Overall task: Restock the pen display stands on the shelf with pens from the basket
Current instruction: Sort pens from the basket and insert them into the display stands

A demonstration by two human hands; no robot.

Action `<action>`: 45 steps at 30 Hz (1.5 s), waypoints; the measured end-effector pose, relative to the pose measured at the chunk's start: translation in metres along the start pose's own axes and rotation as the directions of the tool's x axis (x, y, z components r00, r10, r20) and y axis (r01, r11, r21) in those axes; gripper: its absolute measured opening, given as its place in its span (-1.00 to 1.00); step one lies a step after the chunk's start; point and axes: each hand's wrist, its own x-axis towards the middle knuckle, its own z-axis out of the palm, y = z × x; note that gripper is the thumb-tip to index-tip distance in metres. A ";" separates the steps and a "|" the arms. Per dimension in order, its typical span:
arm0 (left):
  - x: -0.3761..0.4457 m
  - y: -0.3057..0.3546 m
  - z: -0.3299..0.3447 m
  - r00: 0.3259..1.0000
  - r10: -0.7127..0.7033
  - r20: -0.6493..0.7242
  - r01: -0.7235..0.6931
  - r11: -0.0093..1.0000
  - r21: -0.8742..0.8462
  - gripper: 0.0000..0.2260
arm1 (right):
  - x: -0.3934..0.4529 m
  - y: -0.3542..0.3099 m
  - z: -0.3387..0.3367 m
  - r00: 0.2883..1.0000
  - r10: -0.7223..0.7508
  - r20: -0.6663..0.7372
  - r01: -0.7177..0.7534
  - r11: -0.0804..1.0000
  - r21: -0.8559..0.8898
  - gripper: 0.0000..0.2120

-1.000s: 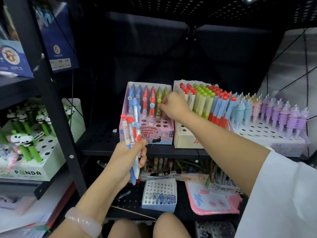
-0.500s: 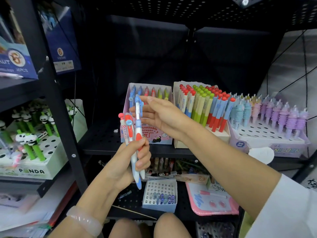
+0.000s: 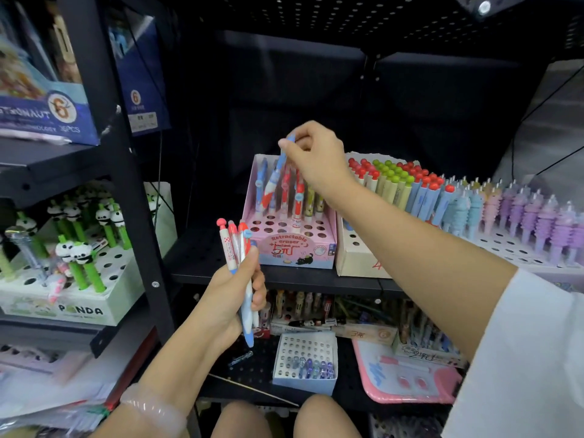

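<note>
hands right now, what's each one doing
left hand: grips a bunch of pens
right hand: pinches a blue pen over the pink stand

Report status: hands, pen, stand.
Right hand pinches blue pen by its top, tip above pink stand. Left hand grips spare pens. Front holes open, nothing in the way.

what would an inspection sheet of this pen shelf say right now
surface: black perforated shelf, stands in a row
job's things: pink retractable eraser pen stand, front holes empty; blue pen above its back rows; bundle of pens
clutter: small white box and pink tray on the lower shelf
grippers: right hand pinches the blue pen; left hand grips the bundle
cables: thin black wires at right
surroundings: panda pen stand at left
</note>
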 end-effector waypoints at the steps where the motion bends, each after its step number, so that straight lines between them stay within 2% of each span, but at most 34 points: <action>1: 0.000 0.000 -0.001 1.000 0.005 -0.020 -0.005 1.000 0.005 -0.71 | 0.001 0.003 0.004 1.000 -0.022 0.009 0.022 0.996 -0.091 -0.91; 5: -0.001 0.000 -0.009 0.999 0.021 -0.032 -0.021 1.000 0.010 -0.73 | 0.003 0.018 0.016 0.997 -0.064 0.032 0.070 0.968 -0.242 -0.90; 9: 0.000 -0.001 -0.014 0.999 0.027 -0.023 -0.026 0.998 0.058 -0.72 | 0.003 0.028 0.024 0.986 -0.086 0.146 0.134 0.922 -0.363 -0.81; 11: 0.002 -0.002 -0.015 0.999 0.037 -0.030 -0.035 0.997 0.074 -0.73 | 0.005 0.029 0.029 0.976 -0.148 0.163 0.209 0.851 -0.482 -0.76; 13: 0.003 -0.002 -0.014 0.998 0.055 -0.037 -0.052 0.995 0.080 -0.75 | 0.008 0.028 0.032 0.977 -0.178 0.118 0.213 0.772 -0.599 -0.72; 15: 0.004 -0.003 -0.014 0.996 0.079 -0.042 -0.075 0.994 0.078 -0.74 | 0.011 0.030 0.031 0.985 -0.141 0.094 0.168 0.729 -0.664 -0.70; 19: 0.004 -0.004 -0.014 0.993 0.108 -0.046 -0.104 0.992 0.072 -0.73 | 0.012 0.030 0.030 0.989 0.023 0.149 0.071 0.802 -0.594 -0.70; 20: 0.004 -0.004 -0.015 0.993 0.110 -0.046 -0.106 0.992 0.069 -0.72 | 0.012 0.028 0.031 0.986 0.015 0.169 0.097 0.768 -0.632 -0.69; 24: 0.004 -0.004 -0.012 0.992 0.120 -0.045 -0.116 0.990 0.079 -0.72 | 0.005 0.025 0.035 0.972 0.011 0.235 0.196 0.512 -0.836 -0.61; 26: 0.003 -0.004 -0.012 0.991 0.124 -0.047 -0.119 0.989 0.089 -0.71 | 0.000 0.024 0.033 0.971 0.019 0.240 0.197 0.512 -0.836 -0.63; 29: 0.000 -0.003 -0.011 0.990 0.136 -0.038 -0.131 0.985 0.109 -0.70 | -0.017 0.016 0.024 0.975 -0.177 0.135 0.221 0.675 -0.704 -0.69; 31: 0.000 -0.001 -0.009 0.989 0.143 -0.035 -0.138 0.983 0.123 -0.69 | -0.035 0.010 0.020 0.956 -0.258 0.141 0.293 0.805 -0.517 -0.74; 32: 0.000 0.000 -0.008 0.989 0.142 -0.035 -0.137 0.982 0.130 -0.68 | -0.048 0.007 0.020 0.958 -0.229 0.175 0.281 0.878 -0.388 -0.76; 33: 0.001 0.000 -0.005 0.989 0.141 -0.033 -0.136 0.982 0.135 -0.68 | -0.060 0.006 0.019 0.961 -0.155 0.229 0.210 0.947 -0.244 -0.78; 34: 0.001 -0.001 -0.001 0.989 0.143 -0.028 -0.138 0.981 0.136 -0.69 | -0.072 0.004 0.018 0.949 -0.046 0.312 0.077 0.993 -0.088 -0.81; 36: 0.001 -0.002 0.006 0.988 0.153 -0.016 -0.150 0.981 0.123 -0.70 | -0.088 0.002 0.014 0.846 0.123 0.519 -0.226 0.964 0.140 -0.77; 37: 0.001 -0.003 0.009 0.987 0.160 -0.008 -0.158 0.981 0.116 -0.69 | -0.092 0.004 0.013 0.798 0.147 0.584 -0.300 0.938 0.175 -0.69; 38: 0.000 -0.004 0.012 0.986 0.165 0.000 -0.164 0.980 0.113 -0.68 | -0.094 0.007 0.012 0.776 0.160 0.610 -0.340 0.921 0.190 -0.65; 42: 0.001 -0.007 0.019 0.989 0.145 -0.024 -0.142 0.985 0.100 -0.66 | -0.095 0.014 0.005 0.792 0.203 0.575 -0.399 0.886 0.237 -0.74; 45: 0.001 -0.007 0.023 0.989 0.146 -0.019 -0.142 0.981 0.136 -0.64 | -0.093 0.019 -0.001 0.775 0.208 0.597 -0.467 0.825 0.319 -0.67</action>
